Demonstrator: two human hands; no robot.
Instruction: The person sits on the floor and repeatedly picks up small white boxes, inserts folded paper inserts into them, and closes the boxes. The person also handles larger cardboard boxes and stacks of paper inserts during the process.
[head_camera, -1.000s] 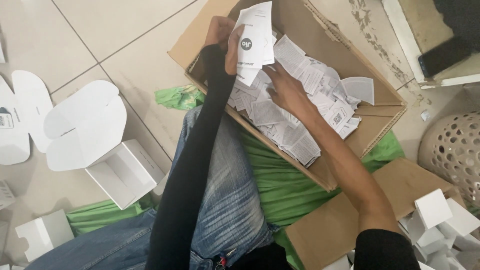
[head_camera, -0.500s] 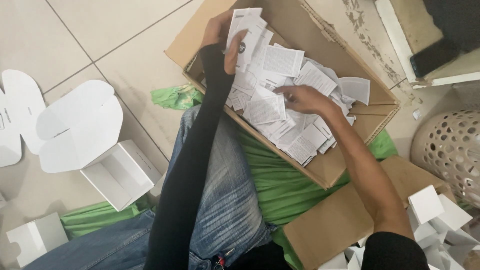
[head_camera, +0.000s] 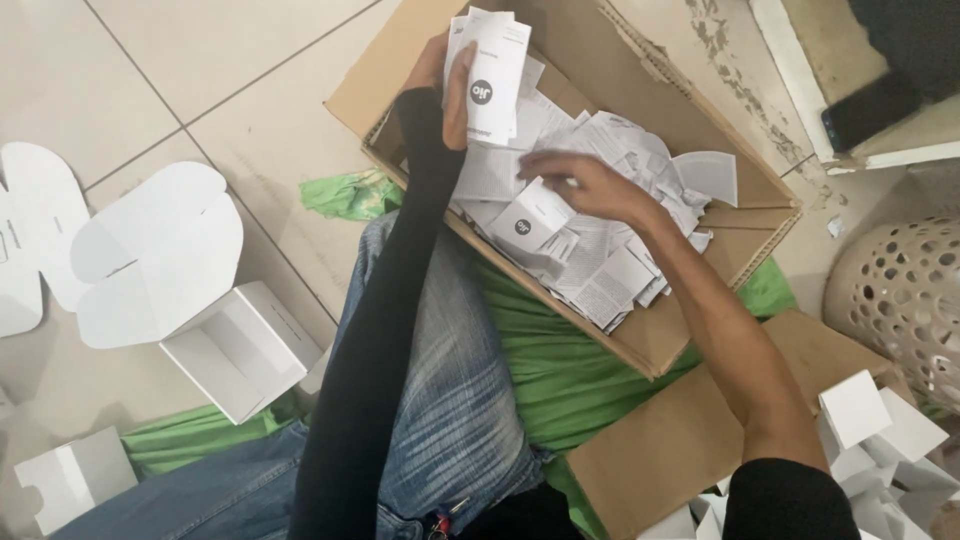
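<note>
Your left hand is raised over the far end of the cardboard box, fingers clamped on a small stack of white paper leaflets held upright; a round dark mark shows on the front sheet. Black sleeve covers that arm to the wrist.

Your right hand lies flat inside the box, fingers spread and pressing on the loose leaflets. It touches a folded one with a dark round mark; you have not closed on it, as far as the view shows.

Progress, judged from how things lie: only a thin bundle is gathered in the left hand, while the box holds a thick, disordered heap covering most of its floor. Most of the collecting looks still ahead.

Around you: box rests on your lap over a green cloth and blue jeans. On the tiled floor to your left sit an open white carton and flat die-cut white carton blanks. More folded white cartons pile by your right elbow, beside a second cardboard piece. A perforated pale basket stands at the right edge.
</note>
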